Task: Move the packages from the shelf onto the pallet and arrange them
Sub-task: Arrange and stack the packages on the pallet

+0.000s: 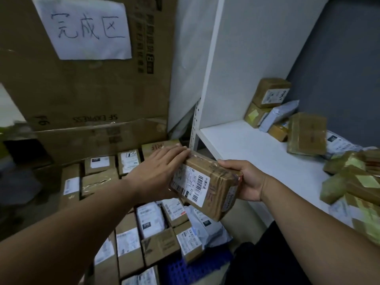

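Note:
A taped brown cardboard package (207, 186) with a white barcode label is held in the air between the shelf and the pallet. My right hand (244, 179) grips its right end, thumb on top. My left hand (160, 167) lies flat against its left end with straight fingers along the top edge. Below, several boxes and grey mailer bags (152, 221) lie in rows on a blue plastic pallet (191, 270). The white shelf (253, 149) at right holds several more brown boxes (306, 133) and mailers.
A large cardboard sheet (88, 79) with a handwritten paper sign (86, 27) stands behind the pallet. The shelf's white upright post (207, 79) rises between pallet and shelf. More taped packages (353, 179) are piled at the shelf's right end. A dark wall backs the shelf.

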